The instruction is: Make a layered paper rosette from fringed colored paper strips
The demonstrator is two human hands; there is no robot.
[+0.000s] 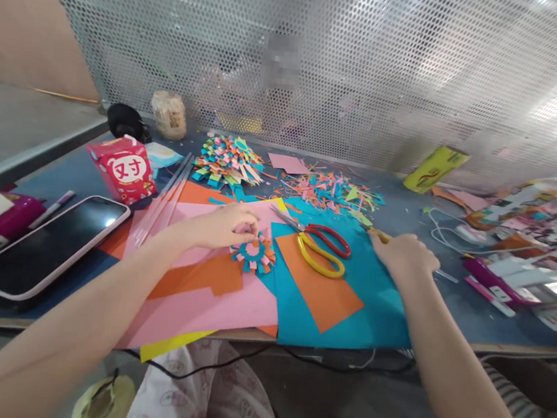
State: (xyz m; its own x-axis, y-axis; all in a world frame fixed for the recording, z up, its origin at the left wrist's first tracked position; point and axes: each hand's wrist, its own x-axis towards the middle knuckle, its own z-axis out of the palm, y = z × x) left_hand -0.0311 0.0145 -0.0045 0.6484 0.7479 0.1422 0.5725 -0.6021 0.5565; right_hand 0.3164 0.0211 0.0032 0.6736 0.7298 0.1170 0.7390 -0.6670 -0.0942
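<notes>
My left hand [229, 227] has its fingers closed on the upper left edge of a fringed paper flower [254, 253] in blue, pink and orange. My right hand [406, 256] is wrapped round a thin yellowish tool [380, 235] over the right part of the blue paper [378, 307]; most of the tool is hidden. Between the hands lie scissors [322, 244] with one red and one yellow handle, partly on an orange sheet [317, 287]. Pink paper [227, 310] is spread under my left forearm, with brown-orange pieces [200, 277] on it.
Fringed flowers [226, 161] and paper scraps [331, 191] are heaped at the back. A phone [47, 246], red packet [127, 168] and clear sticks [163, 199] lie left. Purple glue guns [496, 284] and cables are right, with a yellow-green roll [434, 168] behind. A perforated metal panel [325, 60] stands behind.
</notes>
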